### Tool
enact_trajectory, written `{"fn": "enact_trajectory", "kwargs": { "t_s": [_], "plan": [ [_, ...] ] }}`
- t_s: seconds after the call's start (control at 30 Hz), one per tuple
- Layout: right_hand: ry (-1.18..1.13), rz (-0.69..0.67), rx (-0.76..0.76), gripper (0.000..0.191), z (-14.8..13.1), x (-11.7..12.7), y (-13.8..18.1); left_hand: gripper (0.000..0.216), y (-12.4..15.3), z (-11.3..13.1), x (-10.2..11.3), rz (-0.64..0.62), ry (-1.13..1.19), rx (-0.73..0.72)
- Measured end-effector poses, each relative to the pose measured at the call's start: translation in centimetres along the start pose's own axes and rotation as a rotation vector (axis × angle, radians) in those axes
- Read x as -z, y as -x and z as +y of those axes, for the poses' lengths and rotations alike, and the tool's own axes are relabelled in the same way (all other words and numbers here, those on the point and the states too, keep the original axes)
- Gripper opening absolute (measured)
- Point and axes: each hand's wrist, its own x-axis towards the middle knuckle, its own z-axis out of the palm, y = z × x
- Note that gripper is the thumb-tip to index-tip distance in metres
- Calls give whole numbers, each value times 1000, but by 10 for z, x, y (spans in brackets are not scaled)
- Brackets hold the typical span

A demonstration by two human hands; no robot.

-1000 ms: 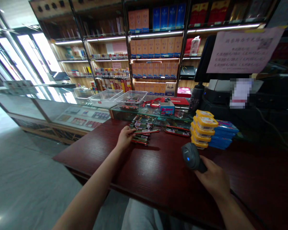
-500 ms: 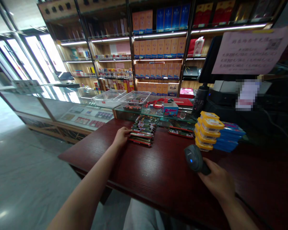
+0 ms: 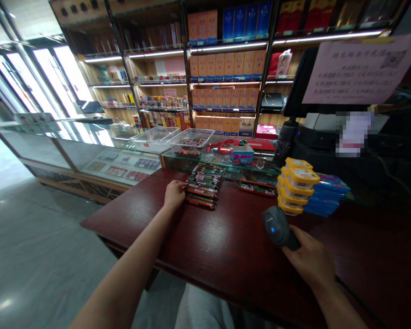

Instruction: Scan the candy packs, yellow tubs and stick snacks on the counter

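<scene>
A row of slim, shiny packets (image 3: 204,185) lies overlapped on the dark red wooden table, running away from me. My left hand (image 3: 174,194) is at their left ends, its fingers curled together and pinching at the edge of one packet near the front; the fingertips are partly hidden. In my right hand (image 3: 311,251) is a dark grey barcode scanner (image 3: 276,227) with a blue light, gripped by its handle. The scanner's head is held over the table, to the right of the row and apart from it.
Stacked yellow-lidded tubs (image 3: 296,187) stand beside blue packs (image 3: 327,194) at the right. More slim packets (image 3: 258,188) lie near the glass counter. Clear plastic trays (image 3: 192,139) and a small blue-and-pink box (image 3: 242,154) sit on the glass. A monitor (image 3: 301,82) rises behind.
My left hand has shifted slightly away from me along the packets' left ends. My right hand and the scanner have barely moved. The view has tilted a little.
</scene>
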Motion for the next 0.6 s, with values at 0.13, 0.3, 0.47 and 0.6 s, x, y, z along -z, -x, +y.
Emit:
{"fn": "enact_trajectory", "kwargs": {
  "t_s": [0.13, 0.3, 0.47, 0.6],
  "plan": [
    [15, 2, 9, 33, -1, 1, -1, 40, 0, 27, -10, 77, 4, -23],
    [26, 22, 43, 33, 4, -2, -3, 33, 4, 84, -36, 95, 109, -193],
    [46, 35, 19, 32, 3, -1, -4, 35, 8, 136, -78, -52, 150, -364],
    [26, 27, 23, 32, -1, 2, -5, 39, 0, 158, -119, -213, 150, -391]
  ]
}}
